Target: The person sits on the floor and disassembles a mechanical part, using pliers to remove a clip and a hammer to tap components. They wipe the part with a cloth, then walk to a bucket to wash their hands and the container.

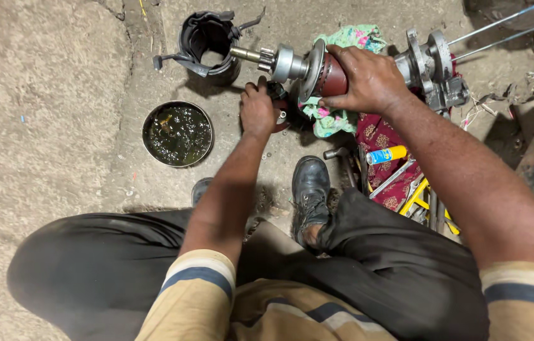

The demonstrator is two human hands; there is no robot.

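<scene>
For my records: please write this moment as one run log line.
right hand: grips motor armature | left hand: on small red part | oil pan: on floor

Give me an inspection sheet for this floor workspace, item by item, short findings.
Surface: bare concrete floor, gritty and stained.
Job's things: motor armature assembly with gear-ended shaft, lying across a floral cloth; a small dark part below it.
Clutter: round pan of dark oily liquid; black cylindrical housing; small spray can and hand tools on a red patterned cloth.
Grips: right hand wrapped over the assembly; left hand on the small dark part.
Cables: loose wire ends beside the assembly's right end.
Surroundings: two thin metal rods at upper right; the person's black shoe.
</scene>
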